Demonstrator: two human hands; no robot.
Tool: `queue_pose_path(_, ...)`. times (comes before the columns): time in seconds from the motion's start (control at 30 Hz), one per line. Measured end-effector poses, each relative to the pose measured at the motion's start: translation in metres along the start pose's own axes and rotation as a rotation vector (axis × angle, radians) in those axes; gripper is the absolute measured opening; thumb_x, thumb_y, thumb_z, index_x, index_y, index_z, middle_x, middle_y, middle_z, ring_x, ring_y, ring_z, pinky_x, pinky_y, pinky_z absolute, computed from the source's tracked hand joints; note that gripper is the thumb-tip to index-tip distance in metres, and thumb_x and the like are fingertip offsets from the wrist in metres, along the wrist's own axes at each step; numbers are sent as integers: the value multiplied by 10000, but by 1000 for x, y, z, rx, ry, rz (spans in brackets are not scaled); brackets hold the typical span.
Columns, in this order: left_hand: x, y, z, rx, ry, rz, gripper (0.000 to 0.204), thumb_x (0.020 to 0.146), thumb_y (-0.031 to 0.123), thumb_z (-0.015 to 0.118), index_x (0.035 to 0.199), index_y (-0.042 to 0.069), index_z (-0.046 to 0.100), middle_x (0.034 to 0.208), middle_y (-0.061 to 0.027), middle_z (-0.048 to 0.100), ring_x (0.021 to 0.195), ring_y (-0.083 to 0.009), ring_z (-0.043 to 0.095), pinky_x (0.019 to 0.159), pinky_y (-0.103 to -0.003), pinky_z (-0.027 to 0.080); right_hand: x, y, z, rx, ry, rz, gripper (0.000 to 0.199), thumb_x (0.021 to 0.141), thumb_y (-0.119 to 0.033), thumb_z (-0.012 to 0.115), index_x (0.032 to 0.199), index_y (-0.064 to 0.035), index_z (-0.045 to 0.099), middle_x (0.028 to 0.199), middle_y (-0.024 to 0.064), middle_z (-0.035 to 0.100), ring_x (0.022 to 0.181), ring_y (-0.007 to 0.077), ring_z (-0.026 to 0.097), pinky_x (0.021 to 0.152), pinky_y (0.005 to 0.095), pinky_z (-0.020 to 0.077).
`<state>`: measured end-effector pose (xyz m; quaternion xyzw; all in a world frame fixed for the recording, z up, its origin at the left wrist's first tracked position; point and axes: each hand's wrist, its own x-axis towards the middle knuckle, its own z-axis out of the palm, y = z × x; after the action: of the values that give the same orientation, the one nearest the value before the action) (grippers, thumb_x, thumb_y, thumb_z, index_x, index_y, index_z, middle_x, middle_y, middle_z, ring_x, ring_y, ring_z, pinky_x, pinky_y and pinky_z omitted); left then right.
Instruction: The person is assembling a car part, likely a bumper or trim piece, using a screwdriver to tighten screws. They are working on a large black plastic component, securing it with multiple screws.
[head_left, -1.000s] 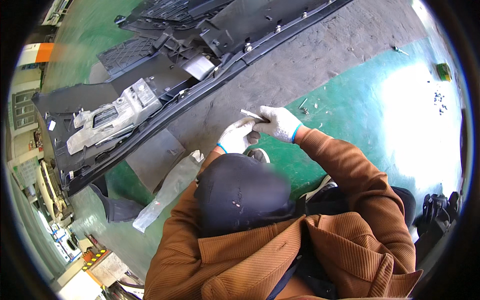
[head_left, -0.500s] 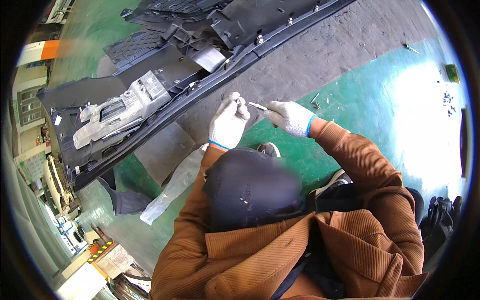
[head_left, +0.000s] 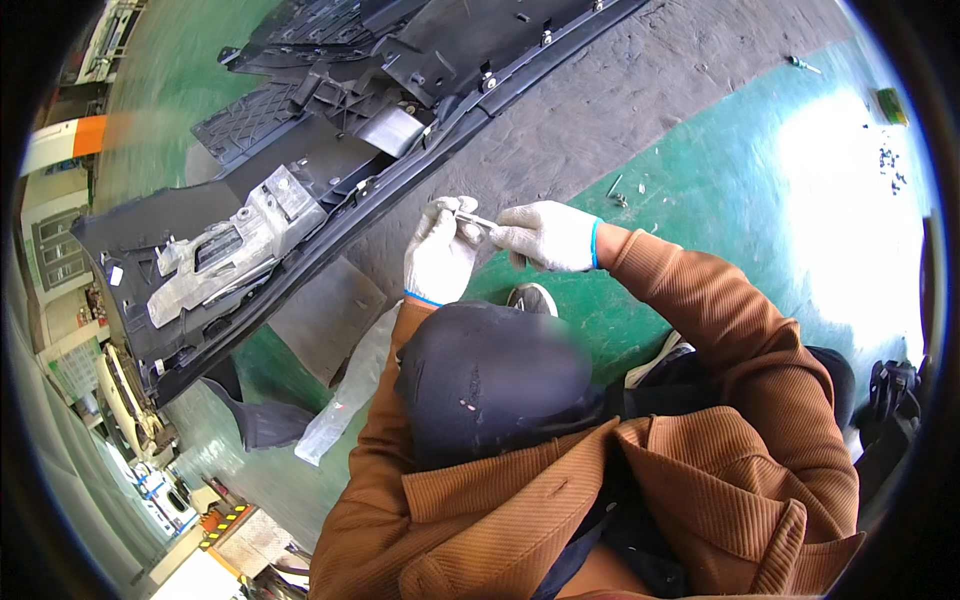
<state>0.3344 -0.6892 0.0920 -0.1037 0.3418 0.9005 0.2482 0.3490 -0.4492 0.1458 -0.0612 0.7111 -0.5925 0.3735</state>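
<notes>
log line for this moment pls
left hand and right hand: gloved, pinching small metal piece | black plastic panel on floor ahead

Bright daylight, hard from the right: blown-out glare patch on the green floor (head_left: 850, 200) well right of the right hand (head_left: 545, 235), detail lost there. Both white gloves, left hand (head_left: 440, 250) too, are near clipping. Black plastic panel (head_left: 330, 160) above-left of the hands reads dark with low contrast in its recesses. Short soft shadows under the arms. Centre around the hands is sharp. Heavy fisheye: straight edges bow, black vignette ring, far left rim smeared and blurred.
</notes>
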Motion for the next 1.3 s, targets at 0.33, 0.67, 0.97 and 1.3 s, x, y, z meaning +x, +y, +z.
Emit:
queue_pose_path(0.33, 37, 31, 53, 105, 15, -268, 237, 1130, 276, 507, 1243, 95, 608, 1185, -92, 696, 779, -117, 613, 649, -262, 507, 6, -25, -10, 71, 164, 2, 358, 1039, -287, 468, 1081, -22, 706, 838, 91, 746, 720, 212, 705, 727, 358, 568)
queue_pose_path(0.67, 89, 21, -12, 741, -124, -193, 414, 1086, 371, 452, 1295, 51, 609, 1216, -87, 678, 1171, -232, 619, 1037, -368, 466, 67, -6, -15, -295, 410, -129, 331, 973, -199, 500, 1188, -136, 743, 1087, 179, 775, 1045, 394, 728, 923, 453, 563)
queue_pose_path(0.97, 78, 23, 49, 168, 204, -407, 742, 1068, 604, 322, 1440, 6, 557, 1504, -176, 572, 1438, -337, 465, 1226, -480, 312, 92, -2, -14, -382, 392, -75, 361, 949, -257, 536, 1031, -30, 804, 1044, 250, 757, 1013, 432, 731, 894, 477, 568)
queue_pose_path(1.3, 66, 6, 34, 193, 177, -243, 490, 1090, 396, 494, 1435, 55, 558, 1385, -125, 632, 1301, -282, 590, 1113, -453, 459, 65, -25, -27, 170, 243, 72, 368, 972, -278, 539, 1038, -16, 788, 904, 160, 775, 793, 280, 745, 693, 394, 590)
